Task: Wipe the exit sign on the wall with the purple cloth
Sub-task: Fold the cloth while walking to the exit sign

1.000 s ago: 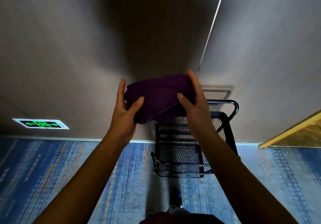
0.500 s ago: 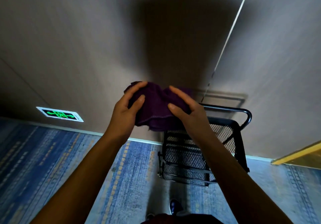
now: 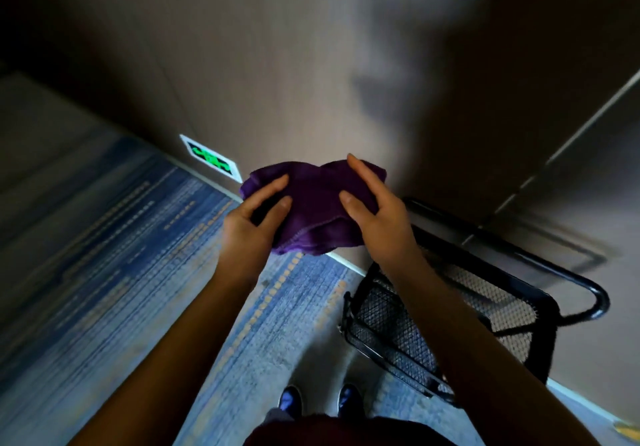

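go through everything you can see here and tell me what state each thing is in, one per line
purple cloth: bunched, held in the air between both hands, not touching the wall
exit sign: lit green, low on the wall, not yet wiped
left hand: grip on the cloth's left side
right hand: grip on the cloth's right side
black mesh cart: standing on the carpet by the wall, contents unclear

Open carpet (image 3: pixel 114 272) is seen below the exit sign (image 3: pixel 210 159), set low on the wall (image 3: pixel 311 65). A black mesh cart (image 3: pixel 450 324) is positioned to the right, well apart from the sign.
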Demonstrator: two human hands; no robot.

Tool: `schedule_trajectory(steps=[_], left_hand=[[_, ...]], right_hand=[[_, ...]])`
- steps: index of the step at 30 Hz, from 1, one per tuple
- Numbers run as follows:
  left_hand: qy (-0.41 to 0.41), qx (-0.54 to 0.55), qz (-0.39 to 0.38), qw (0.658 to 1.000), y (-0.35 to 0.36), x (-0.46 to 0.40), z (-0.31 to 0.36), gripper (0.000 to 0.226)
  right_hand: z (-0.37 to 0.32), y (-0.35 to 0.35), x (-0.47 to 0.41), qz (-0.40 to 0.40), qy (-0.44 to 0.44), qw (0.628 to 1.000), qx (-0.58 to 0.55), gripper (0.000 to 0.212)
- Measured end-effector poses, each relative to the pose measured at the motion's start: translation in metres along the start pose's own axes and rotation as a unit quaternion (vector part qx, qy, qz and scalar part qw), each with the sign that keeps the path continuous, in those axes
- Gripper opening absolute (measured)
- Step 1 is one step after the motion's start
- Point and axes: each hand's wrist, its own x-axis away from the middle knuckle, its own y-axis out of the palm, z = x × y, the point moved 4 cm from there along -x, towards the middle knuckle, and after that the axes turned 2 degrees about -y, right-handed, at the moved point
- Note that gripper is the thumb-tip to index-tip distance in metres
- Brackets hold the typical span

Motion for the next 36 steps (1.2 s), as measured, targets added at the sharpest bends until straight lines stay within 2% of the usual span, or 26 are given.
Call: schedule_trajectory(steps=[5, 12, 24, 36], left_hand=[[0.021, -0.059, 0.06, 0.996, -0.046, 0.002, 0.004, 0.044], [0.027, -0.103, 0.101, 0.989, -0.138, -0.017, 0.007, 0.039], [0.074, -0.213, 0.074, 0.971, -0.349, -0.102, 0.03, 0.045], [0.047, -0.28, 0.039, 0.958, -0.458, -0.234, 0.012, 0.048]], right_hand=[[0.009, 0.053, -0.02, -0.046, -0.005, 0.998, -0.039, 0.053], [0.009, 0.148, -0.046, -0.09, -0.006, 0.994, -0.054, 0.056], [-0.014, 0.366, -0.103, -0.074, -0.016, 0.995, -0.069, 0.049], [-0.002, 0.485, -0.205, -0.054, 0.003, 0.998, -0.041, 0.039]])
